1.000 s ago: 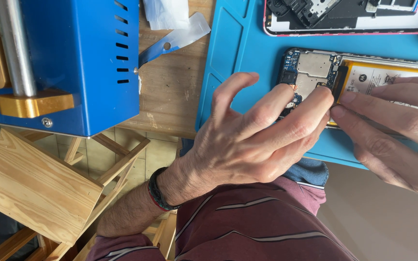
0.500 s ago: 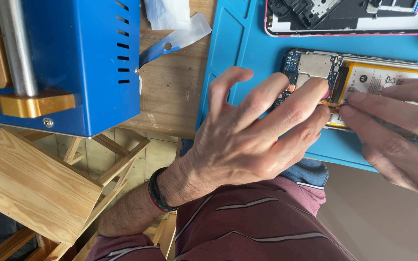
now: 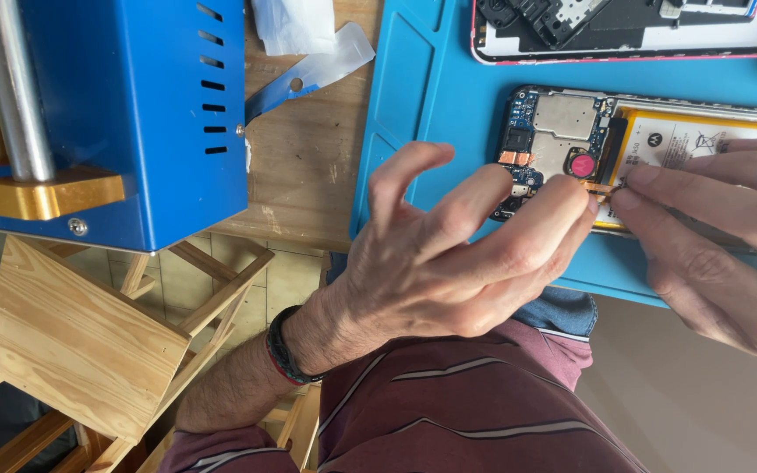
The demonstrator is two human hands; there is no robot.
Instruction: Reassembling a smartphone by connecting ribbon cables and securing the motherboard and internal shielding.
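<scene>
A worn wooden tabletop carries a bright blue silicone work mat and, at its left, a blue metal machine housing with vent slots, a steel rod and a brass-coloured block. Beyond the tabletop's edge stands a pale pine stool on a tiled floor. On the mat lies an opened smartphone, back cover off, showing its circuit board and yellow-edged battery; a second dismantled phone frame lies just beyond it. The left hand arches over the phone's board end, fingers spread and half curled, fingertips down at the board. The right hand reaches in flat, its fingertips pinching a thin orange flex strip beside the battery.
</scene>
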